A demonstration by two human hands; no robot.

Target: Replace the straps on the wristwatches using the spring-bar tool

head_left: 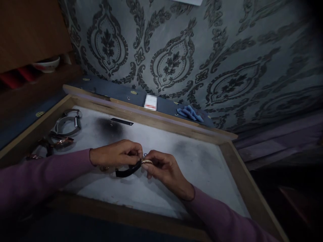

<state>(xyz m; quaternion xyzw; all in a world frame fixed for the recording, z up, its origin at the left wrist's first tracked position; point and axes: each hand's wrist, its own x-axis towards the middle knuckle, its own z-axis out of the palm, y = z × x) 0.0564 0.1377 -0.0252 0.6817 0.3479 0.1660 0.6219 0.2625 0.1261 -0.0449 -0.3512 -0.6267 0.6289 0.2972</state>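
Note:
Between my two hands is a wristwatch with a gold-toned, sparkling case (146,162) and a black strap (128,172) that curves down to the left. My right hand (164,168) grips the case edge-on between thumb and fingers. At the joint of strap and case, the fingers of my left hand (121,153) are pinched together on the watch; whether they also hold a small part is hidden. Below my left wrist, a small gold-coloured item (104,168) lies partly covered. Both hands are just above the white bottom of a shallow wooden tray (174,120).
Several other watches lie at the tray's left, among them one with a grey strap (67,125) and a rose-gold one (63,143). A dark flat blade-like strip (121,121) lies near the back. Behind the rim are a white-and-red packet (150,102) and a crumpled blue cloth (189,113).

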